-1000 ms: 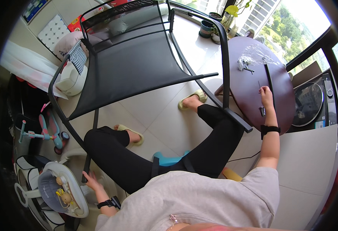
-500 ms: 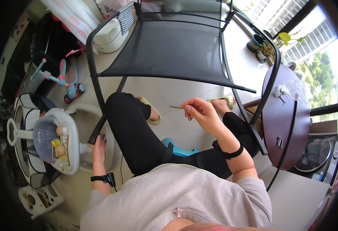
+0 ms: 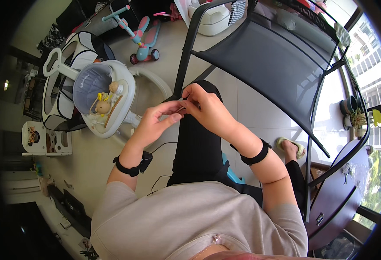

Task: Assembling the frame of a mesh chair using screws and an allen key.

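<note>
Above my left knee, my two hands meet at the lower end of the chair's black tube frame (image 3: 182, 71). My right hand (image 3: 205, 108) pinches a thin metal rod (image 3: 181, 108), possibly a hex key, mostly hidden by the fingers. Its fingertips meet those of my left hand (image 3: 159, 122), whose fingers curl in toward the tube end and rod; what they grip is hidden. Dark mesh fabric (image 3: 277, 65) stretches across the chair frame in front of me, to the right.
Left stands a white-and-grey baby seat (image 3: 129, 97) with plush toys, beside a folding playpen (image 3: 60, 106). A teal scooter (image 3: 143, 50) is behind them. On the right, an oval purple table (image 3: 335, 203) bears small black hardware (image 3: 319, 219) and a clear plastic bag (image 3: 357, 173).
My view has turned left. My left hand has risen from beside the tube end to meet my right hand, which has brought the rod over to that tube end.
</note>
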### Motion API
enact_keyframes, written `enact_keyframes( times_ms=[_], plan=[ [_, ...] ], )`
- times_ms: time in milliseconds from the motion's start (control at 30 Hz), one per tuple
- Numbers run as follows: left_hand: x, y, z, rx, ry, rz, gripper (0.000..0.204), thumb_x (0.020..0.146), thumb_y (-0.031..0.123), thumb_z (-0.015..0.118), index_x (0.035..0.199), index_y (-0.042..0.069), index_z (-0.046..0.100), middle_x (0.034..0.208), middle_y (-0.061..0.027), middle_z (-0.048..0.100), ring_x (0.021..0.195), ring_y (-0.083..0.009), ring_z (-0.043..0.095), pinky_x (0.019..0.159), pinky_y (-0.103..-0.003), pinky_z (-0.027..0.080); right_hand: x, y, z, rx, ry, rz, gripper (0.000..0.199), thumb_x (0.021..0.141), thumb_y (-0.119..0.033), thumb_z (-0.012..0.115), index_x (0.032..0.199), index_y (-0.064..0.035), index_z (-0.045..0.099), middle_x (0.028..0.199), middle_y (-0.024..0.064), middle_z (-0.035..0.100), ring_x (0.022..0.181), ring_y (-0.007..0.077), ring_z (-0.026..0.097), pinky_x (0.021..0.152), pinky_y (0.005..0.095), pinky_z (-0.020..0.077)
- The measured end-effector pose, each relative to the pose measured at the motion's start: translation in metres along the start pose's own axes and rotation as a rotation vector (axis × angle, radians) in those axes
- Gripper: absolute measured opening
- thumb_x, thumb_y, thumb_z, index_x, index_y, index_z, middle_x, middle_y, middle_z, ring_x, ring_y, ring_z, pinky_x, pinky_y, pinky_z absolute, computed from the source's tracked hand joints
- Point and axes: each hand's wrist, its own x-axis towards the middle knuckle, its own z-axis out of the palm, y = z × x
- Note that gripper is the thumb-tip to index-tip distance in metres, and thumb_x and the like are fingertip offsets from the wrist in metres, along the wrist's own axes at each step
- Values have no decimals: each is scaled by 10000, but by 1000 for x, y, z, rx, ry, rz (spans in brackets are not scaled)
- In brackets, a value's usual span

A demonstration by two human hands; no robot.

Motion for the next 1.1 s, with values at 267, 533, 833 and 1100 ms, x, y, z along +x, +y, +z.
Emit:
enact_keyframes(
  times_ms=[267, 533, 833, 1100],
  plan=[
    [80, -26, -26, -39, 144, 12, 191, 887, 181, 538, 988, 23, 575, 797, -45, 632, 698, -88, 584, 603, -197, 436, -21, 44, -36, -232, 348, 83, 353, 829, -156, 594, 1118, -13, 451, 921, 109, 604, 861, 239, 581, 750, 340, 453],
    [221, -125, -94, -147, 397, -202, 158, 838, 164, 599, 939, 44, 580, 797, -25, 619, 690, -92, 581, 568, -210, 453, -101, 90, -77, -373, 723, 220, 189, 865, -60, 505, 1049, -19, 517, 977, 91, 599, 885, 195, 568, 813, 305, 433],
    [235, -138, -96, -128, 412, -288, 134, 805, 118, 617, 894, 18, 603, 742, -26, 613, 585, -57, 527, 479, -168, 400, -147, 100, -64, -266, 725, 319, 141, 868, -18, 491, 1003, -12, 530, 954, 87, 604, 875, 167, 567, 781, 273, 441],
    [237, -135, -106, -169, 315, -342, 141, 810, 124, 624, 904, 20, 603, 776, -15, 598, 612, -33, 472, 491, -149, 368, -141, 108, -73, -252, 746, 292, 136, 870, -22, 499, 1003, -19, 527, 960, 82, 605, 887, 169, 570, 775, 269, 436]
  ],
)
